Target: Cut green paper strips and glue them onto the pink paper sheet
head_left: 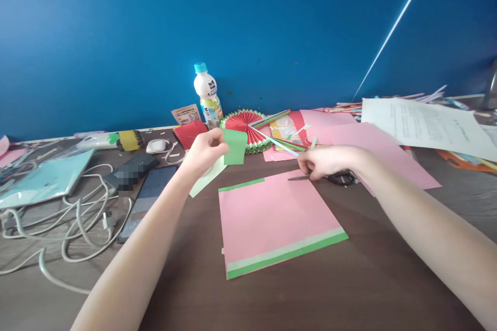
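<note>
In the head view, the step seems to be edging the pink sheet [275,212], flat on the table [279,302], with green paper [235,147]. The left hand [207,153] pinches that paper; the right hand [321,161] curls over the scissors [342,178], grip unclear. The half-bordered far edge likely calls for a cut strip.

Craft desk [310,295] with scissors [339,178], pink paper [272,217]

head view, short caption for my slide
Green paper in the left hand, right hand at scissors, pink sheet nearby.
</note>
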A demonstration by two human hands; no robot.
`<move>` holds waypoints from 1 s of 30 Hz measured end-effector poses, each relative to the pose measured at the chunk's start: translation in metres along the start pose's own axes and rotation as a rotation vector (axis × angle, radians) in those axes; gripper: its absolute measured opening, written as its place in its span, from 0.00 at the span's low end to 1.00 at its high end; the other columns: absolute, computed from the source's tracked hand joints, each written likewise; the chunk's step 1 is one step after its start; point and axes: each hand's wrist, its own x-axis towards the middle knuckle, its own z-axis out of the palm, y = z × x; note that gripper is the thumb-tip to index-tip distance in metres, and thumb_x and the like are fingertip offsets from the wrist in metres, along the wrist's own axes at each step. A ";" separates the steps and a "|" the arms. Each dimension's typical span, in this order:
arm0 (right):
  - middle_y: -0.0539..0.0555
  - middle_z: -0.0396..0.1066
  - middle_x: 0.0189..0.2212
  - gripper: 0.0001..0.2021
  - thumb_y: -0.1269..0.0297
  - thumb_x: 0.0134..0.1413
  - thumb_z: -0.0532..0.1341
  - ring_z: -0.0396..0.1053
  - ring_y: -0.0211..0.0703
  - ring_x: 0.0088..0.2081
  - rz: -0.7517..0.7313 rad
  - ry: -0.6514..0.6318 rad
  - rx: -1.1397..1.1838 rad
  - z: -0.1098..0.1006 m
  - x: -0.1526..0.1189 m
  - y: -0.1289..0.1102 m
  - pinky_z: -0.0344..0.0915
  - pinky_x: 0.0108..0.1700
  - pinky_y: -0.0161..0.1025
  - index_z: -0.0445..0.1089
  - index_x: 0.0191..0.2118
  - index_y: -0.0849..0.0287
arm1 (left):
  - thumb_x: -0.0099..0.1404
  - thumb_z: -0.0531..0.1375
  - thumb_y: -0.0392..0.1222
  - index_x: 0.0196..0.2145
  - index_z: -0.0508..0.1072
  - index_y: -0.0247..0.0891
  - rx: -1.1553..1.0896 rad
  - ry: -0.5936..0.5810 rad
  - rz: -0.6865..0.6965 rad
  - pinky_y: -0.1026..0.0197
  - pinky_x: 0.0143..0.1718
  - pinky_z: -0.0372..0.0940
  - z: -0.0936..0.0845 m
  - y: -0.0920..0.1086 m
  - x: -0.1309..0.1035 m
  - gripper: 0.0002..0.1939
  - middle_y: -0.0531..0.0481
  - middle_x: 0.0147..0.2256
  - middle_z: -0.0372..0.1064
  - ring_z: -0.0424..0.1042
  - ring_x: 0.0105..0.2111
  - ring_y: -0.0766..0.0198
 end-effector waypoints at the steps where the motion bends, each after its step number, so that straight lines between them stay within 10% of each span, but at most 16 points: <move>1: 0.51 0.66 0.29 0.10 0.70 0.36 0.57 0.63 0.40 0.29 -0.004 0.004 -0.003 0.000 0.000 0.000 0.53 0.26 0.34 0.64 0.32 0.56 | 0.46 0.52 0.33 0.17 0.52 0.38 -0.065 0.032 -0.022 0.66 0.21 0.43 0.001 -0.003 0.001 0.09 0.58 0.18 0.47 0.48 0.20 0.72; 14: 0.53 0.68 0.34 0.12 0.66 0.41 0.56 0.65 0.43 0.31 -0.061 0.187 0.153 -0.001 -0.001 0.009 0.57 0.28 0.35 0.60 0.36 0.56 | 0.43 0.57 0.31 0.25 0.57 0.39 -0.581 0.220 -0.129 0.68 0.24 0.54 0.013 -0.012 0.008 0.12 0.58 0.22 0.58 0.59 0.20 0.74; 19: 0.51 0.68 0.30 0.07 0.63 0.50 0.54 0.65 0.39 0.29 -0.256 0.451 0.345 -0.007 -0.005 0.004 0.58 0.30 0.35 0.63 0.36 0.57 | 0.49 0.55 0.34 0.41 0.62 0.42 -0.529 0.017 -0.056 0.64 0.32 0.62 0.017 -0.010 0.004 0.19 0.52 0.35 0.70 0.69 0.30 0.67; 30: 0.53 0.69 0.33 0.13 0.56 0.48 0.62 0.70 0.41 0.31 -0.609 0.737 1.101 0.000 -0.009 -0.043 0.69 0.33 0.41 0.65 0.37 0.59 | 0.59 0.54 0.48 0.34 0.75 0.37 -0.084 -0.268 0.060 0.61 0.41 0.61 0.045 0.025 -0.016 0.15 0.48 0.38 0.72 0.68 0.39 0.60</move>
